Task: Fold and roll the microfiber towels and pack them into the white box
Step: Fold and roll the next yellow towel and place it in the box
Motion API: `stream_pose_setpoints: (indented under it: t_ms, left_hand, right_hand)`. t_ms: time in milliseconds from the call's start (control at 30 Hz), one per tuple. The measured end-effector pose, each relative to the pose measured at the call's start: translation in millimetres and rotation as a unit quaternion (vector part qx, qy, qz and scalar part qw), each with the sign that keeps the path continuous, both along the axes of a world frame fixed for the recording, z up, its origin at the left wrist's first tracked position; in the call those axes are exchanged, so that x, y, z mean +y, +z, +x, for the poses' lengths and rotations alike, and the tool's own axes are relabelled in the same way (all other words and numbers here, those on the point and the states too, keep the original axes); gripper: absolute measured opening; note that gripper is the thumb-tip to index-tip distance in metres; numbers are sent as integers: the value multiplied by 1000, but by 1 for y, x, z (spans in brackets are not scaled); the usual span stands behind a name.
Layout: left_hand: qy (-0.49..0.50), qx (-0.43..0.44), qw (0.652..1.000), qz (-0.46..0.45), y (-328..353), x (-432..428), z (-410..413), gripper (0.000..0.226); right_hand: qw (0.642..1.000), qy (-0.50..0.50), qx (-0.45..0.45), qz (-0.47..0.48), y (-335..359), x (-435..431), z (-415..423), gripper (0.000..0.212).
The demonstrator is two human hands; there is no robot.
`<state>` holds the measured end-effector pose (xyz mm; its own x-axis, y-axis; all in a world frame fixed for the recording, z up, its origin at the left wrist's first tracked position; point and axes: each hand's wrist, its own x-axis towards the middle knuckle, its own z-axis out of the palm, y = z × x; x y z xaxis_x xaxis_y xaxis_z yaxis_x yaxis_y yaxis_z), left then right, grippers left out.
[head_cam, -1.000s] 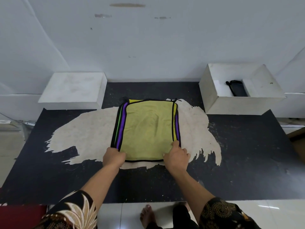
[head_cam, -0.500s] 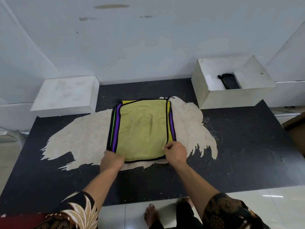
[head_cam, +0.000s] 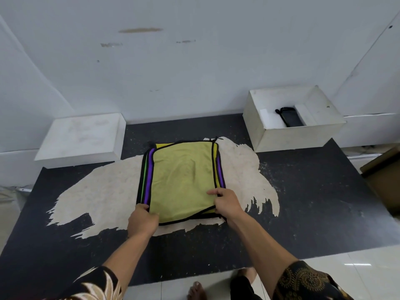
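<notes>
A stack of microfiber towels (head_cam: 184, 178) lies flat on the worn black mat (head_cam: 313, 202), yellow-green on top with purple, green and black edges showing below. My left hand (head_cam: 142, 220) pinches the top yellow towel at its near left corner. My right hand (head_cam: 226, 203) grips the same towel's near right corner, which is lifted slightly off the stack. The open white box (head_cam: 294, 135) stands at the back right, with a black rolled item (head_cam: 291, 118) inside it.
A white box lid (head_cam: 80, 139) lies upside at the back left, against the wall. A brown cardboard box (head_cam: 385, 178) sits at the right edge. My bare feet (head_cam: 195, 291) are on the tiled floor below the mat's near edge.
My right hand has shifted inward over the towel's near right corner and raised that edge a little. My left hand stays on the near left corner. The camera view has tilted slightly.
</notes>
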<state>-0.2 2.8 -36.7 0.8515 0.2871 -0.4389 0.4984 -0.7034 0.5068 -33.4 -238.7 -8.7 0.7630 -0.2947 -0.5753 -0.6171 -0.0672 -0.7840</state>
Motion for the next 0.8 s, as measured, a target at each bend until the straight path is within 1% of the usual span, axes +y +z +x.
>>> stream_pose_setpoints:
  t_ms: [67, 167, 267, 333, 400, 433, 500, 567, 633, 733, 800]
  left_hand:
    - [-22, 8, 1000, 6, 0, 1, 2, 46]
    - [-41, 9, 999, 34, -1, 2, 1, 40]
    - [-43, 7, 997, 61, -3, -1, -2, 34]
    - [-30, -1, 998, 62, -2, -4, -4, 34]
    - [-21, -1, 998, 57, 1, -6, -5, 38]
    - [-20, 5, 998, 57, 2, -7, -4, 40]
    - [-27, 22, 997, 62, 3, -7, -2, 39]
    - [-49, 35, 995, 78, 4, -6, 0, 30]
    - [-64, 26, 994, 86, 6, -6, 2, 17]
    - [-39, -26, 998, 36, 10, -8, 1, 6]
    - [-12, -55, 998, -11, 17, -11, 2, 10]
  right_hand:
    - [999, -22, -23, 26, 6, -1, 4, 49]
    - [996, -57, -45, 51, 8, -1, 10, 35]
    - [996, -68, -20, 47, -1, -4, 9, 23]
    - [997, -69, 7, 19, -9, -7, 4, 22]
    - [997, -58, 25, -46, -14, -10, -2, 25]
    - [995, -51, 31, -75, -15, -10, -4, 26]
    - [994, -40, 33, -100, -18, -10, -8, 27]
    - [994, -30, 32, -104, -19, -9, -9, 25]
    - [994, -23, 31, -103, -17, -9, -9, 26]
    - [995, -32, 26, -92, -16, -10, -8, 24]
    - [995, -42, 27, -83, -12, -9, -7, 25]
